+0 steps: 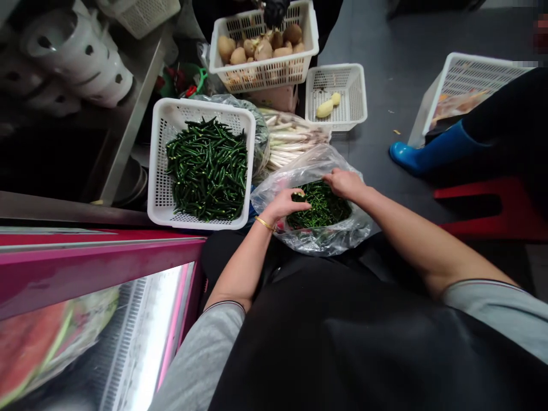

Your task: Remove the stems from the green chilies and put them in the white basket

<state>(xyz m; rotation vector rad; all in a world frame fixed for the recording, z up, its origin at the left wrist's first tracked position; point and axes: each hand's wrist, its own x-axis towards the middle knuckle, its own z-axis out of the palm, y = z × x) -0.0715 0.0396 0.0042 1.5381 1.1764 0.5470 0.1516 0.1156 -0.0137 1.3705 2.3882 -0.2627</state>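
Observation:
A clear plastic bag [327, 242] lies open near my lap, with thin dark green stems or peppers [323, 205] inside. My left hand [286, 205] is over the bag's left side, thumb and fingers apart in a curve; a small pale green bit shows at the fingertips, too small to name. My right hand [343, 184] is closed at the bag's upper right edge, its fingertips curled down; what they pinch is hidden. Left of the bag is a white basket [154, 165] holding many green chili peppers [209, 168].
Beyond the bag lie long white stalks [291, 137], a potato basket [261, 77] with a person's gloved hand [275, 12] above it, and a small basket [357, 94] with peeled potatoes [326, 107]. At right are a blue boot [436, 157] and red stool [492, 211].

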